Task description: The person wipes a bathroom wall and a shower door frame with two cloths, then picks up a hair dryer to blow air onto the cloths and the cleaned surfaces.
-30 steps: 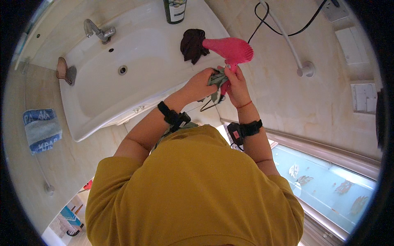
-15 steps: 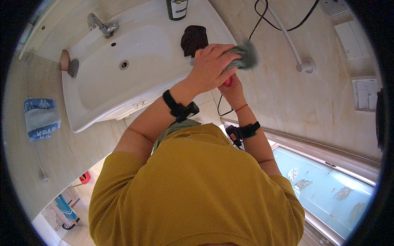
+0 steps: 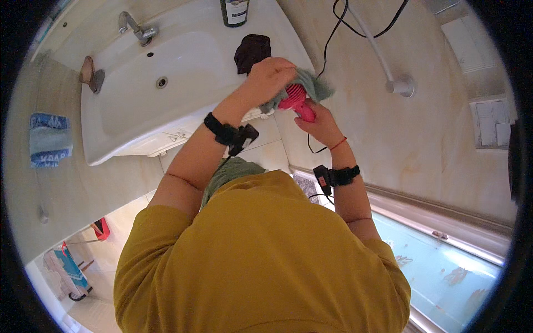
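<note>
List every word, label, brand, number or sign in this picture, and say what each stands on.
Wording isn't copied out here, only located.
Blue-and-white towel: large pale letters on its blue bands, partly cut off.
Dark bottle: white label, print too small to read.
Black device on the right wrist: red label, too small to read.
Black device on the left wrist: pale label, too small to read.
Pink hair dryer: no lettering visible.

The green cloth [image 3: 318, 87] isn't bunched below the pink hair dryer [image 3: 294, 96] anymore; now it spreads around it. The dryer's ribbed end points away from the wall. The left hand [image 3: 270, 77] is farther forward.
</note>
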A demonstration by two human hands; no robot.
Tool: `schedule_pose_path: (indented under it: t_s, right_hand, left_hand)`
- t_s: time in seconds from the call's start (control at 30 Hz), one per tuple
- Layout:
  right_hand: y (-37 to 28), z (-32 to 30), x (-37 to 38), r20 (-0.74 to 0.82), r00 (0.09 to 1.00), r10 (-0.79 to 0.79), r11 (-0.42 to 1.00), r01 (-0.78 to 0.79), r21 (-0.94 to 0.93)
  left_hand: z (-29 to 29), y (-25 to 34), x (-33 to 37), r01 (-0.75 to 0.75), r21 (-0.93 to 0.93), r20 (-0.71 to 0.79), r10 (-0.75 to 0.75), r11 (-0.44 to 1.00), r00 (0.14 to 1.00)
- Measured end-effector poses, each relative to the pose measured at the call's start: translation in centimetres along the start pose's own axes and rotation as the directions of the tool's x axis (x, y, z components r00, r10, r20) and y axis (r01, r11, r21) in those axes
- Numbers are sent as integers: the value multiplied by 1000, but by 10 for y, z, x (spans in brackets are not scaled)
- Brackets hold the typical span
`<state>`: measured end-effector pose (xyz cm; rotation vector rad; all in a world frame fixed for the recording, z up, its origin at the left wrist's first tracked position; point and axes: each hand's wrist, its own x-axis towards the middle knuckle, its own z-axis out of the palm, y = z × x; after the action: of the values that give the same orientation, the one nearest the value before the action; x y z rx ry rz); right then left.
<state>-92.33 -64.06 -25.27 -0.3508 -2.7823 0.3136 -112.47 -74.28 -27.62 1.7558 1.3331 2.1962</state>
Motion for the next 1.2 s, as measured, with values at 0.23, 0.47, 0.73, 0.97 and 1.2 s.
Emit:
schedule_pose_path:
  t_s: [0.23,0.47,0.73,0.97,1.2]
  right_hand:
    - [57,-54,33,12,957,291,900,-278,337]
    - [60,-89,34,143,764,630,349,-442,826]
    - [79,-133,41,-150,669,728,451,-303,839]
    - [76,-212,101,-383,522,762,613,-393,685]
    - [136,-273,186,-584,545,601,757,-623,198]
  left_hand:
    - [54,-14,70,-15,-61,-79,10,998,997]
    - [65,-49,112,822,-363,160,-840,439,519]
    - [86,-85,160,861,-300,261,-834,410,487]
    - [100,-94,150,898,-431,454,-838,90,302]
    - [115,-105,135,885,-460,564,-794,-72,228]
